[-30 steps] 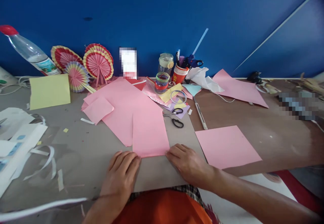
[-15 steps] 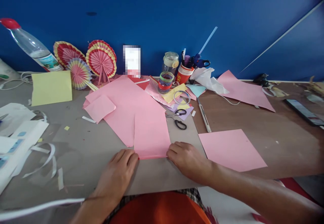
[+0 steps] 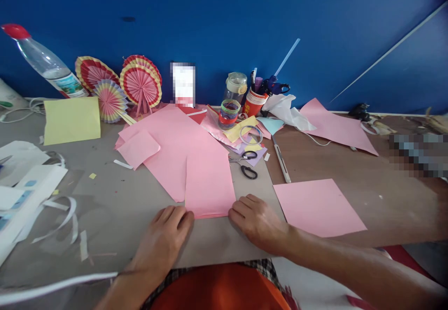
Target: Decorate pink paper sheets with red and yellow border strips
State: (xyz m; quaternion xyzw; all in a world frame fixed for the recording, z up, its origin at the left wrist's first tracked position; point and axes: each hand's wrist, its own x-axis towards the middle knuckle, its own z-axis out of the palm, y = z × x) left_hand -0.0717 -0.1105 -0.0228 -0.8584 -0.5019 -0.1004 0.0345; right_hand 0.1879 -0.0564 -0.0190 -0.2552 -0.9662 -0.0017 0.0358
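A pink sheet of paper (image 3: pixel 210 184) lies in front of me, its near edge folded into a narrow strip. My left hand (image 3: pixel 167 229) is closed at the left end of that folded edge, thumb and fingers pinching it. At the right end, my right hand (image 3: pixel 255 219) grips the same edge with curled fingers. The far part of the sheet overlaps a larger stack of pink paper (image 3: pixel 175 137). A smaller pink piece (image 3: pixel 139 148) rests on the stack's left side. Scissors with black handles (image 3: pixel 248 164) lie just beyond my right hand.
Another pink sheet (image 3: pixel 320 207) lies to the right, near a utility knife (image 3: pixel 282 160). Folded paper fans (image 3: pixel 141 83) lean at the back beside a bottle (image 3: pixel 49 62). A red cup (image 3: pixel 254 102) holds tools. White paper strips (image 3: pixel 74 214) and a yellow sheet (image 3: pixel 72 121) are at left.
Both hands stay at the two ends of the folded edge, with slight shifts of the fingers. The near edge looks slightly thicker, and the view has shifted a little.
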